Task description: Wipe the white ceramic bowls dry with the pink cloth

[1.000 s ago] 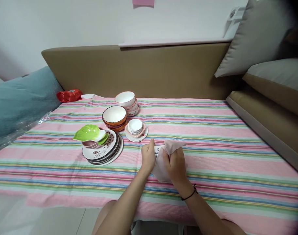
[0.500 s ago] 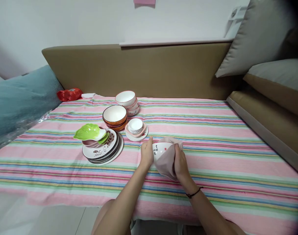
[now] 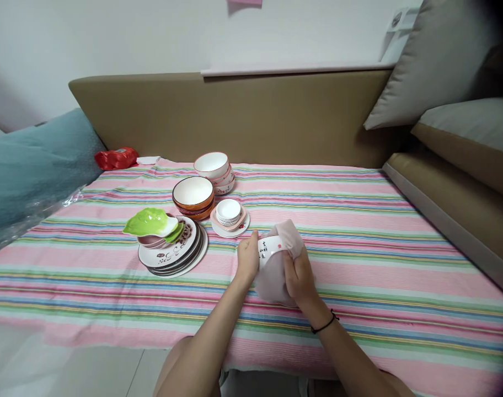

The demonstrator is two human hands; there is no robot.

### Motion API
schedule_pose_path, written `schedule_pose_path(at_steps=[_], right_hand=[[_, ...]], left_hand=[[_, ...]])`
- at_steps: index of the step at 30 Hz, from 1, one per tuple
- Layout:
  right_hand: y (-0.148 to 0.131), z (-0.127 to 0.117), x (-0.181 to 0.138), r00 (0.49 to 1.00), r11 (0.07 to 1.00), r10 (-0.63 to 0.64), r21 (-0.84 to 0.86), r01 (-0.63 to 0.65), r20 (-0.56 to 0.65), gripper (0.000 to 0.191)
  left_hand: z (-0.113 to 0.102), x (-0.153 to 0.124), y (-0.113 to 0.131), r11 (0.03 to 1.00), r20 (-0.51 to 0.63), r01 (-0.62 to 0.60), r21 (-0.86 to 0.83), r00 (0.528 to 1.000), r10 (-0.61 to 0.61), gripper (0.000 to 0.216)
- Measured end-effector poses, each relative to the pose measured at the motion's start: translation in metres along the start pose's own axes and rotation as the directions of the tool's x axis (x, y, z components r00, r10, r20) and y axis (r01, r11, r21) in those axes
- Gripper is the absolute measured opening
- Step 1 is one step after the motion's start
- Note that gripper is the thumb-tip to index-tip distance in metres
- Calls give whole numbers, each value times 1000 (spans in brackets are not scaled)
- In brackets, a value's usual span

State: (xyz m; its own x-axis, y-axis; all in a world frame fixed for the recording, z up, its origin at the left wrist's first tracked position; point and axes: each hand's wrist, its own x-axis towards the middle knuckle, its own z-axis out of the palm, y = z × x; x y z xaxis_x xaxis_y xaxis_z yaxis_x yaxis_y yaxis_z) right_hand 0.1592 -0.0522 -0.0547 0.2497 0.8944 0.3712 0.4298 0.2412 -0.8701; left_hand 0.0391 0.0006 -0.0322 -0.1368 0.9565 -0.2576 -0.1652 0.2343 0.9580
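My left hand (image 3: 248, 260) grips the left side of a small white bowl (image 3: 268, 249) that has dark lettering and a red mark on its outside. My right hand (image 3: 299, 278) is closed on a pale pink cloth (image 3: 278, 263) and presses it over the bowl's right side and top. Both hands hold the bowl just above the striped tablecloth (image 3: 359, 231), near its front middle. Most of the bowl is hidden by the cloth.
Left of my hands lie a stack of plates (image 3: 181, 255) with a green leaf dish (image 3: 150, 223) on top, an orange bowl stack (image 3: 193, 197), small white saucers (image 3: 229, 213) and pink-white bowls (image 3: 213, 167). A red packet (image 3: 116, 157), a teal cushion (image 3: 32, 165) and grey pillows (image 3: 437, 60) surround the tan sofa back.
My right hand has slid the cloth round the bowl, from underneath up over its top right. The bowl has turned a little in my left hand. The stacked dishes have not moved.
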Motion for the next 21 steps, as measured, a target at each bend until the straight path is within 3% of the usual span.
schedule_pose_path(at_steps=[4, 7, 9, 11, 14, 17, 21], right_hand=[[-1, -1, 7, 940, 917, 341, 209, -339, 32, 52], [-4, -1, 8, 898, 878, 439, 199, -436, 33, 57], [-7, 0, 5, 943, 937, 331, 117, -328, -10, 54], [-10, 2, 1, 991, 992, 127, 0, -127, -40, 47], [-12, 5, -4, 993, 974, -116, -196, 112, -10, 40], [-11, 7, -4, 979, 926, -200, -321, 198, 26, 39], [-5, 5, 2, 978, 946, -204, -250, 207, 39, 39]], left_hand=[[-1, 2, -2, 1000, -14, 9, 15, 1000, -9, 48], [-2, 4, -6, 1000, -27, -4, 11, 1000, 4, 49], [-2, 4, -8, 1000, -37, -26, 16, 999, 27, 50], [-3, 4, -8, 998, -32, -50, 33, 998, 51, 50], [-3, 3, -7, 993, -6, -89, 80, 996, 90, 49], [-2, 1, -5, 989, -5, -113, 91, 994, 114, 47], [0, 0, -1, 1000, 6, -30, 2, 1000, 30, 43]])
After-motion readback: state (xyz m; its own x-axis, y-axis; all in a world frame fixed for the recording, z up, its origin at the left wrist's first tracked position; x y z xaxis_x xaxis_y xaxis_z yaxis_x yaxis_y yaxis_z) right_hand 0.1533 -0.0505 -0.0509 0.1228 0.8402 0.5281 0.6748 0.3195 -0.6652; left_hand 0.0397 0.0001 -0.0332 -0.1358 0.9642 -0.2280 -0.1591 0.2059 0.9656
